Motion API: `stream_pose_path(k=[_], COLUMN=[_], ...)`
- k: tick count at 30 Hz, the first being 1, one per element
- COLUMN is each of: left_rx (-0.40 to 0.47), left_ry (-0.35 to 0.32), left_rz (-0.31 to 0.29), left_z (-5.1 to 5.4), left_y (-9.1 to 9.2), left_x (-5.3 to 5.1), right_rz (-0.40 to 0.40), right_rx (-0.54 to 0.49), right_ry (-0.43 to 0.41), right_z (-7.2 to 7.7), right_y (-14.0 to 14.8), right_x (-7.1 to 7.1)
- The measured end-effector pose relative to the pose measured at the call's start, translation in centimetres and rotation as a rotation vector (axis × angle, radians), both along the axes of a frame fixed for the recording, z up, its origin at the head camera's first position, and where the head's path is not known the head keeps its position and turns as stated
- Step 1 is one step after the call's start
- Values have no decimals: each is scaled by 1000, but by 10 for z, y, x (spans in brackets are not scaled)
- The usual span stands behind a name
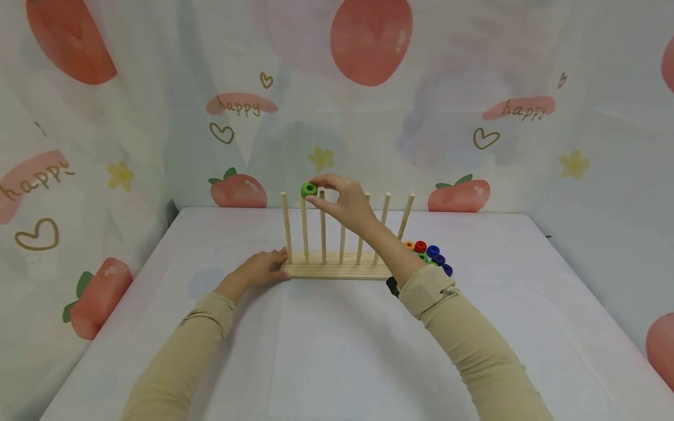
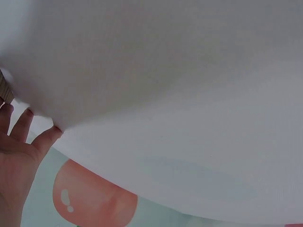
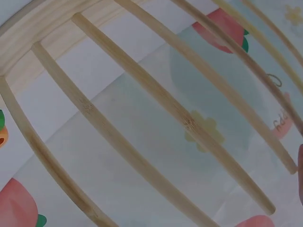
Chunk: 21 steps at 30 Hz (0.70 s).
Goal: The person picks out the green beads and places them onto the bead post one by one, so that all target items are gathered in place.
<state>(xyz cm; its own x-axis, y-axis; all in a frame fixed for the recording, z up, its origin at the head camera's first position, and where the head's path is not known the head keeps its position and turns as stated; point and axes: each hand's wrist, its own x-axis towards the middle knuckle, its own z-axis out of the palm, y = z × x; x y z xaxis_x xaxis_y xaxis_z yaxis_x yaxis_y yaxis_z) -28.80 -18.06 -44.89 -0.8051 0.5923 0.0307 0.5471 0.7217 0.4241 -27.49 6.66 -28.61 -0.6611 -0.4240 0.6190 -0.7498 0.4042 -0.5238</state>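
A wooden rack with a row of upright pegs stands on the table. My right hand pinches a green bead between thumb and fingers, at the top of the second peg from the left. The bead's hole faces the camera, and whether the peg tip is inside it cannot be seen. At the rack's left end, my left hand holds the base between thumb and fingers. The left wrist view shows its fingers spread beside the wood. Pegs fill the right wrist view, with only a fingertip at its edge.
Several loose beads lie by the rack's right end, among them a red bead and a blue bead. My right forearm partly covers that end and some pegs. A white cloth covers the table, and a printed curtain hangs behind.
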Motion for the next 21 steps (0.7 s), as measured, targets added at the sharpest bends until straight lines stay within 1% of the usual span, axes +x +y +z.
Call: stream_pose_path(k=[2, 5, 6, 7, 11, 13, 18, 21], left_rx=[2, 11, -1, -11, -72, -89, -95, -100], left_ry=[3, -11, -37, -42, -28, -34, -65, -65], left_rz=[-3, -2, 10, 14, 27, 41, 75, 82], left_z=[0, 3, 7, 8, 13, 15, 15, 14], left_y=[-1, 0, 3, 5, 11, 13, 12, 11], left_x=[-1, 0, 2, 3, 7, 8, 7, 6], right_rz=[8, 17, 21, 24, 30, 35, 43, 39], right_rx=[-5, -12, -13, -15, -25, -27, 21, 64], right_ry=[-15, -49, -59, -67, -92, -103, -115, -108], right_z=[0, 0, 0, 0, 0, 0, 2, 2], right_y=[-1, -2, -2, -2, -2, -3, -7, -8], right_x=[-5, -10, -12, -13, -17, -19, -20, -20])
